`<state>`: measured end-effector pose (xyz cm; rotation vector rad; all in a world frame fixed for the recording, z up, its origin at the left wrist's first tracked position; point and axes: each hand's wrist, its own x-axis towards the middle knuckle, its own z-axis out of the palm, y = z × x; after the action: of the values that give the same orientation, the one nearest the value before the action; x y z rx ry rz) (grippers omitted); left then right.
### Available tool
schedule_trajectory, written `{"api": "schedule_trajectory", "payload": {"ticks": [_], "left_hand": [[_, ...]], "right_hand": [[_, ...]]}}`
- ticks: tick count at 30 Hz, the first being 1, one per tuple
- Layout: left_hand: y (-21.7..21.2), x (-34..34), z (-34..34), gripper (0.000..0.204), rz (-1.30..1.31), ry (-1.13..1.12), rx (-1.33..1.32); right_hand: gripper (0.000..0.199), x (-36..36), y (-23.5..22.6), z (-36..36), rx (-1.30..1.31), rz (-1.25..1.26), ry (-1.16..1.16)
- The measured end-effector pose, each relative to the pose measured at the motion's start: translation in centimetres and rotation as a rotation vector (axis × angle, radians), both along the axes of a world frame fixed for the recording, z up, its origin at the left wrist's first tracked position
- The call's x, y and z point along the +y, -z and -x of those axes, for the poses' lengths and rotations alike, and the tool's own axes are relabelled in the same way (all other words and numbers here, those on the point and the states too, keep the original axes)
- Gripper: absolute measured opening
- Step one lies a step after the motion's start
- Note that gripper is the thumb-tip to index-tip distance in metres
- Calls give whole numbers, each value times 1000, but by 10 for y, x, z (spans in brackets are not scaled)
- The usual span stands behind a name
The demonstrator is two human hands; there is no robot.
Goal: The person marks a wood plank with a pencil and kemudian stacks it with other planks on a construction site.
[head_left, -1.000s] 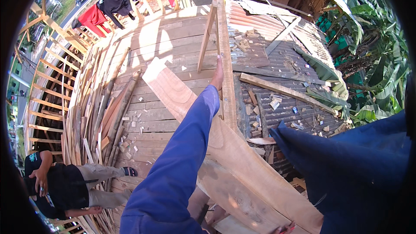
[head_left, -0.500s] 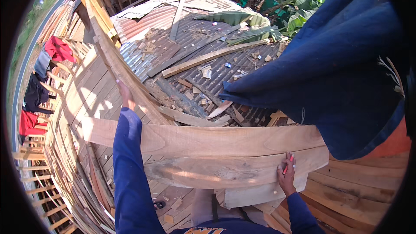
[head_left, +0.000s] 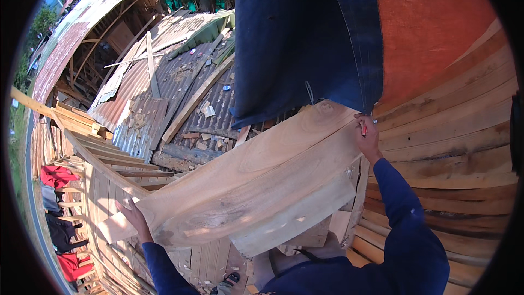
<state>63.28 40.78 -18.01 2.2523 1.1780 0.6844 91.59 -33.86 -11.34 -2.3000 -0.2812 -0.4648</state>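
Two wide pale planks lie side by side in front of me, the far plank (head_left: pixel 289 132) and the near plank (head_left: pixel 262 188). A greyish board (head_left: pixel 295 219) sits under their near edge. My left hand (head_left: pixel 135 219) is at the planks' left end, its fingers stretched out and apart against the wood. At the right end, my right hand (head_left: pixel 369 135) has its fingers closed around a small red pencil-like stick (head_left: pixel 364 127). Those fingers rest at the planks' corner, beside a hanging blue cloth (head_left: pixel 305 43).
Curved wooden planking (head_left: pixel 442 147) rises on my right, with an orange sheet (head_left: pixel 431 16) above it. A long curved beam (head_left: pixel 98 164) runs along the left. Beyond lies a corrugated metal roof (head_left: pixel 136 114) scattered with offcuts. Red clothing (head_left: pixel 57 176) hangs at far left.
My left hand has come back from the curved beam to the planks' left end. The view has turned right, and the planks now slant up to the right. The right hand still holds the red stick.
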Motion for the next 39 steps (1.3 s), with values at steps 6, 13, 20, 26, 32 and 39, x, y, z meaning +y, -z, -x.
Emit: {"api": "schedule_trajectory", "payload": {"ticks": [6, 13, 20, 26, 32, 39], "left_hand": [[-74, -284, -26, 67, -31, 426, 190], [-50, -459, -97, 72, -19, 744, 438], [-47, -478, -107, 74, -149, 640, 525], [-36, -469, -100, 76, -141, 591, 548], [-47, -460, -106, 73, -242, 609, 527], [-46, -468, -89, 71, -188, 586, 472]], "right_hand": [[16, -52, -36, 19, -39, 256, -455], [20, -130, 8, -19, 1, 345, -429], [24, -179, -23, 0, 124, 410, -373], [25, -222, -20, -122, 67, 246, 25], [25, -234, 61, -329, 135, 330, 86], [26, -193, 97, -379, 273, 480, 77]]}}
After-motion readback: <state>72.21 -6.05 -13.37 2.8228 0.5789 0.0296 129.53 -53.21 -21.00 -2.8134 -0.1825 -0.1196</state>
